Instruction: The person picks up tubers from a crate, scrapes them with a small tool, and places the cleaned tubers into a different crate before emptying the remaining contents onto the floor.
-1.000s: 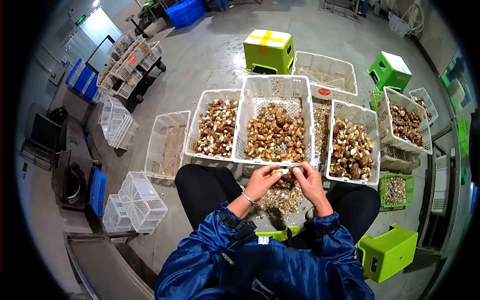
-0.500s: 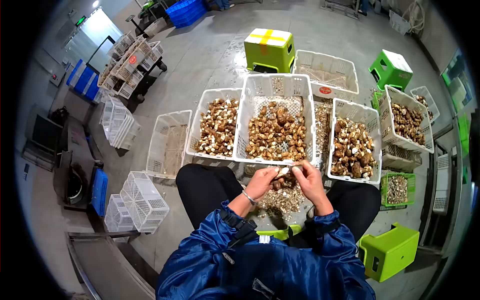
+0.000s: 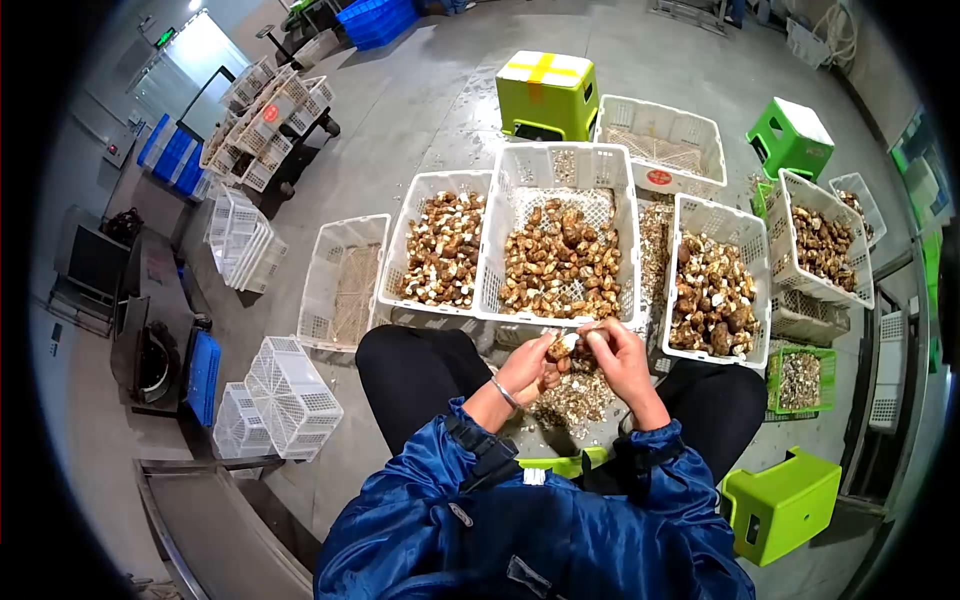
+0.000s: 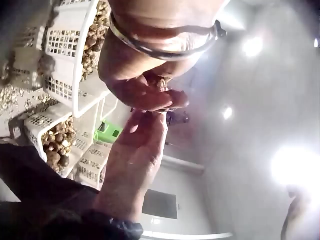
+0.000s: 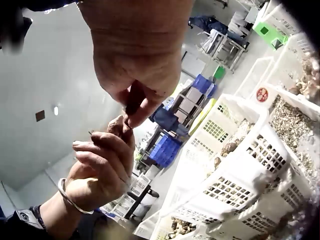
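Both hands meet in front of the middle crate, over a heap of trimmings. My left hand (image 3: 524,370), with a metal bangle at its wrist, holds a brown-and-white mushroom (image 3: 563,347) between thumb and curled fingers. From the other side my right hand (image 3: 620,362) pinches at the mushroom with thumb and forefinger; its fingertips hide part of it. In the right wrist view the fingertips of the left hand (image 5: 102,165) and right hand (image 5: 140,75) come together. The middle white crate (image 3: 485,262), with many brown mushrooms (image 3: 560,255), stands just beyond the hands.
White crates of mushrooms flank the middle one on the left (image 3: 400,238) and right (image 3: 765,285). Pale trimmings (image 3: 570,405) lie between the knees. Green stools (image 3: 545,100) stand behind the crates, and another green stool (image 3: 785,505) is at the lower right. Stacked white crates (image 3: 290,400) sit left.
The mushroom between the hands has turned, showing more of its brown side where a pale part showed earlier. The left fingers have curled further round it. The head view has shifted slightly.
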`<state>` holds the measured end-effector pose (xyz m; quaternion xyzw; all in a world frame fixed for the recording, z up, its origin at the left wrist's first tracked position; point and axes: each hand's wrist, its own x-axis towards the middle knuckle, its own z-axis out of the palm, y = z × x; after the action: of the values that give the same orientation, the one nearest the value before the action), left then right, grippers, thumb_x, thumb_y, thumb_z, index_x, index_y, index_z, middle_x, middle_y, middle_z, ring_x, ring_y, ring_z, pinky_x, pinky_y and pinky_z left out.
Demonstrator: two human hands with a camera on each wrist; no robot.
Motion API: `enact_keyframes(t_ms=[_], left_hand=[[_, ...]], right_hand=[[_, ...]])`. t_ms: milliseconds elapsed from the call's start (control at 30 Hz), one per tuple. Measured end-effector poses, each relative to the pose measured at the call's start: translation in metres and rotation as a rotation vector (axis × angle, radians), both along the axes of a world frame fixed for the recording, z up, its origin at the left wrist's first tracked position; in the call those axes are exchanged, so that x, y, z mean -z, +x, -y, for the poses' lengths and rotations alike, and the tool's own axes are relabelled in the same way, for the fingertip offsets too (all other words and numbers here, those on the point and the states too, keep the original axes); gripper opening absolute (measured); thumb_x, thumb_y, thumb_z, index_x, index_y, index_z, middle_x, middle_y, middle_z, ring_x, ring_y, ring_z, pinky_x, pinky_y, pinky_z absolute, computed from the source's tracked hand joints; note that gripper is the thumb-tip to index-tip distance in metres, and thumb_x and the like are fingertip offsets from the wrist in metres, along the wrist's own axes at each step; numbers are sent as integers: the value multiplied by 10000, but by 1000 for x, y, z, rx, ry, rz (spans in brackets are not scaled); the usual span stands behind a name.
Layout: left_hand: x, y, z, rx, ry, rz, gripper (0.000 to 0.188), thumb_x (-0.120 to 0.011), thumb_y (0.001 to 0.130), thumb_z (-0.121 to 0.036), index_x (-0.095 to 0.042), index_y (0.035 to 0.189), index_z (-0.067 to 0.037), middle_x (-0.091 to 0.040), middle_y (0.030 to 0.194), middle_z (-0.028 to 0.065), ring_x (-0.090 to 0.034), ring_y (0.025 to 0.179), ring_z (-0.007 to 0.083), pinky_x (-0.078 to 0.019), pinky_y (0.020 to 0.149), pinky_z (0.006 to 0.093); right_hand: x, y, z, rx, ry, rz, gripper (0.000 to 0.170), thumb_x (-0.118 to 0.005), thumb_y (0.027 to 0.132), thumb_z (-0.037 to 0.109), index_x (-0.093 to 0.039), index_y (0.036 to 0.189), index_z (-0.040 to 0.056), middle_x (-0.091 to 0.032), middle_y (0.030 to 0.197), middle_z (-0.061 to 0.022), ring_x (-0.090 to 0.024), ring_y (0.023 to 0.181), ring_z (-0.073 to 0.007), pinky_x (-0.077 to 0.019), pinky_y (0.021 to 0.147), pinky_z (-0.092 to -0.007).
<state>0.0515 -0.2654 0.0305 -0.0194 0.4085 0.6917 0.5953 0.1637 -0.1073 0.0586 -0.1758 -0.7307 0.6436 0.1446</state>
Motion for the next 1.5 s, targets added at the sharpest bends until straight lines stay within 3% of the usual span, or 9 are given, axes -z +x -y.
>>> enact_keyframes(t_ms=[300, 433, 600, 800, 933, 1067, 1200, 1400, 1500], left_hand=[[0, -1, -3, -12, -127, 219, 395, -312, 1055, -423, -556, 975, -122, -423, 580, -30, -297, 396, 57, -262, 383, 201], [9, -5, 6, 134, 12, 234, 395, -310, 1055, -442, -533, 923, -145, -377, 572, -23, -280, 425, 71, -257, 408, 208], [24, -27, 16, -170, 14, 142, 347, -384, 1046, -363, -564, 1061, -66, -619, 858, 65, -565, 672, 107, -498, 602, 241], [36, -133, 37, -924, 187, 58, 384, -472, 1016, -321, -580, 1025, 48, -641, 1020, 190, -644, 888, 175, -568, 694, 230], [35, -164, 10, -884, -90, -48, 312, -579, 965, -241, -542, 1117, 29, -665, 904, 161, -635, 705, 172, -547, 621, 233], [122, -186, -36, 5, -627, -1250, 320, -645, 884, -263, -664, 1107, -34, -691, 974, 148, -670, 822, 229, -544, 693, 338], [192, -200, -83, 836, -760, -1929, 293, -655, 815, -199, -713, 1089, -111, -676, 1113, 159, -657, 1010, 319, -541, 855, 432], [222, -199, -120, 1471, -800, -1803, 294, -664, 809, -54, -674, 1103, -39, -629, 1190, 186, -619, 1077, 363, -546, 865, 445], [218, -192, -118, 1381, -812, -1876, 275, -647, 830, -38, -670, 1104, -22, -652, 1137, 184, -641, 1024, 366, -550, 848, 459]], right_hand=[[7, -2, 4, -93, 200, -116, 130, -656, 871, 72, -660, 968, -15, -682, 1029, -78, -543, 728, -75, -444, 622, -241], [7, -4, 8, -38, -4, -14, 147, -612, 939, 103, -682, 1039, 22, -435, 634, 59, -388, 594, -39, -346, 529, -235], [27, -10, -1, 69, -64, 0, 169, -550, 986, 119, -630, 1019, -26, -687, 902, -49, -618, 797, -74, -513, 739, -241], [38, -12, -6, 221, -84, -45, 135, -606, 946, 109, -647, 945, -19, -669, 798, -8, -551, 687, -46, -458, 628, -219], [35, -13, -10, 239, -21, 5, 150, -623, 939, 139, -658, 907, -3, -589, 712, 36, -453, 635, -23, -378, 556, -221], [51, -12, -14, 273, -16, 19, 160, -637, 926, 155, -649, 901, -2, -487, 629, 51, -404, 590, -23, -338, 514, -235], [50, -13, -16, 287, 24, 50, 166, -639, 918, 164, -646, 857, 10, -482, 613, 42, -408, 575, -36, -341, 507, -246], [37, -14, -24, 259, 97, 139, 161, -648, 915, 176, -657, 894, 16, -492, 601, 13, -424, 576, -50, -364, 515, -258], [41, -15, -27, 262, 25, 137, 160, -649, 914, 172, -663, 909, 12, -509, 623, 15, -429, 583, -50, -372, 528, -251]])
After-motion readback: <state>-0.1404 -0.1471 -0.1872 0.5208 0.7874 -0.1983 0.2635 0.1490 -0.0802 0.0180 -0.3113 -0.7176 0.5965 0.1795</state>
